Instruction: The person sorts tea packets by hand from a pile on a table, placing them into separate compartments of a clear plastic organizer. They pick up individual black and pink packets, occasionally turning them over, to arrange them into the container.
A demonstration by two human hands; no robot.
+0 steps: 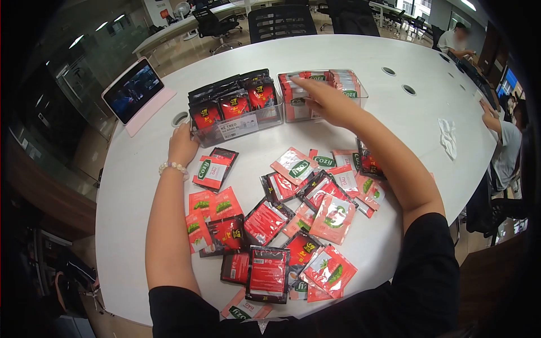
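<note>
My left hand (pixel 183 145) is at the left end of a clear plastic bin (pixel 239 130), its fingers bent around the corner and partly hidden. Black-and-red coffee sachets (pixel 234 104) stand in rows inside that bin. Over a second clear bin (pixel 363 101) reaches my right hand (pixel 321 101), with fingers stretched out across the pink Cozy tea sachets (pixel 344 79) standing in it. No sachet can be made out between those fingers. Below both bins, a loose mix of coffee sachets (pixel 269 273) and Cozy tea sachets (pixel 332 218) lies spread between my forearms, many overlapping.
A tablet in a pink case (pixel 135 93) stands at the table's left. A cable grommet (pixel 180 118) sits beside the left bin. Crumpled white tissue (pixel 447 138) lies at right. Other people sit along the right side, and office chairs (pixel 282 23) stand behind the table.
</note>
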